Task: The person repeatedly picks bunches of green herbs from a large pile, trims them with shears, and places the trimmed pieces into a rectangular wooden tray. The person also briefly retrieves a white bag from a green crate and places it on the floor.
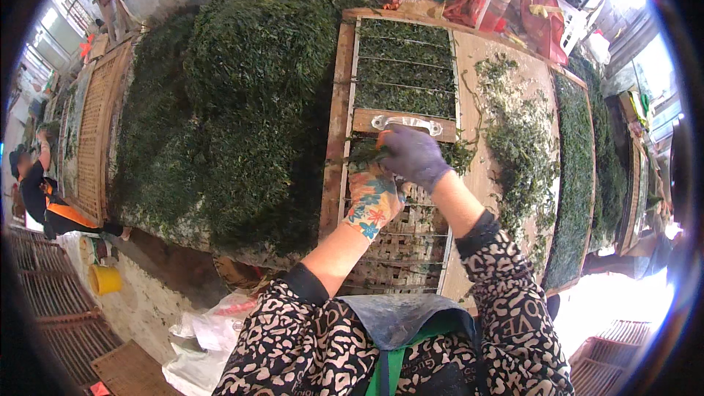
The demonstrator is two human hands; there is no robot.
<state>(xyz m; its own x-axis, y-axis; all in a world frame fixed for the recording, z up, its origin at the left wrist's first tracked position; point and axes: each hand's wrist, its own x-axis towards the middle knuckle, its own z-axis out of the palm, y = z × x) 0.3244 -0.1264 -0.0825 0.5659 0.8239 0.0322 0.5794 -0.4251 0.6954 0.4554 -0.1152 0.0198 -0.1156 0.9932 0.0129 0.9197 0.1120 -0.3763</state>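
My left hand (372,198), in a flower-patterned glove, is closed at a clump of dark green seaweed (364,151). My right hand (415,157), in a purple glove, curls in beside it, with its fingers bent over the same seaweed. Just beyond both hands lies a wooden bar with a clear handle (408,125), across a long frame (350,81). Thin cross strips divide the frame, and chopped seaweed (405,66) fills its far sections. Under my wrists a woven lattice (402,249) shows in the near sections. The fingertips are partly hidden.
A large seaweed heap (271,103) rises to the left. Loose seaweed scraps (521,147) lie on the board at right, beside a seaweed-covered panel (570,183). A white plastic basket (506,0) stands at the back. Another person (44,191) works at far left, near a yellow bucket (105,279).
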